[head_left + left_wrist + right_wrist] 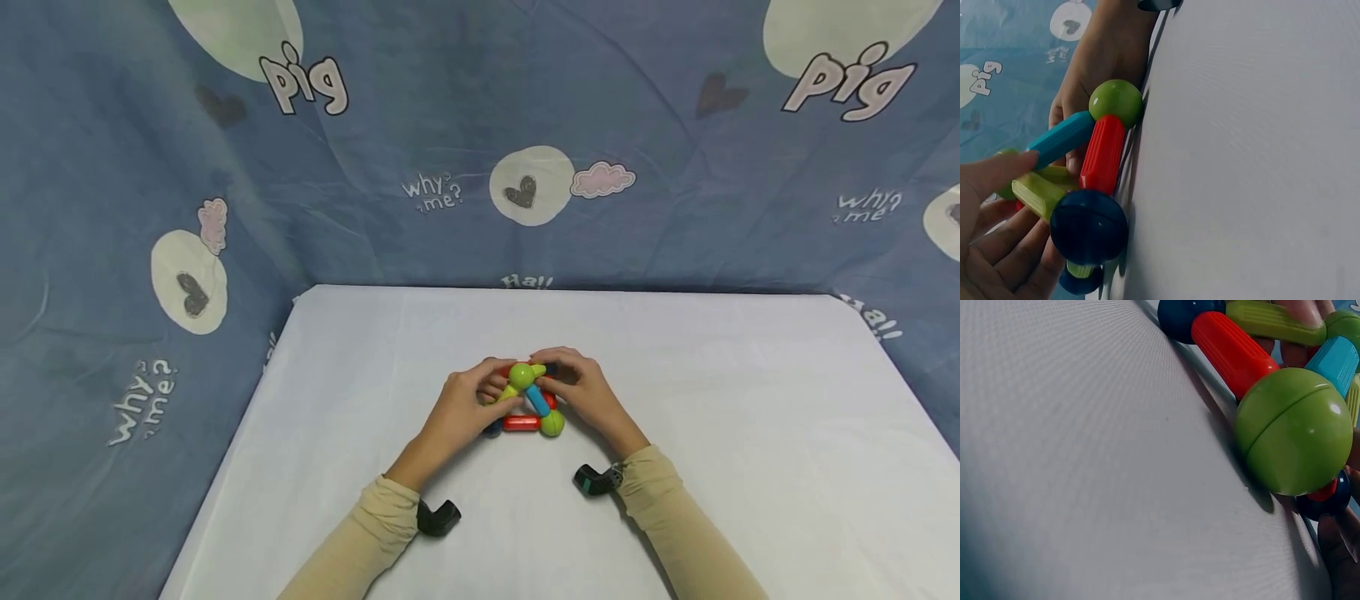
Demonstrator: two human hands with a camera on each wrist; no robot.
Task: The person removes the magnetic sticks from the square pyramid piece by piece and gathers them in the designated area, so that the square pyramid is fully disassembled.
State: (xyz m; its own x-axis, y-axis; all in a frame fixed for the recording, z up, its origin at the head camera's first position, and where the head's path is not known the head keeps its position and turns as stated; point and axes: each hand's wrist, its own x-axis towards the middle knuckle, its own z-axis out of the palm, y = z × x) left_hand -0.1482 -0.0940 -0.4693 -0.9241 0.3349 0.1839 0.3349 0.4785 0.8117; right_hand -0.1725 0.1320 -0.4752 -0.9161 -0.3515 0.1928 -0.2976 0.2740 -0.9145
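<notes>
A small frame of coloured rods and balls stands on the white table, a green ball (522, 375) at its top. Along its near edge a red rod (521, 423) joins a dark blue ball (1089, 227) to a green ball (1294, 431). A blue rod (537, 400) and a yellow-green rod (1038, 195) slope up from the base. My left hand (471, 404) pinches the structure's left side by the yellow-green rod, thumb and fingers bent around it. On the other side my right hand (585, 392) holds the upper right part near another yellow-green rod; its fingertips are partly hidden.
The white table (337, 358) stretches around the structure, with a blue patterned cloth (420, 242) hanging behind and at the left. A black device (438, 518) is at the left wrist, another (596, 480) at the right wrist.
</notes>
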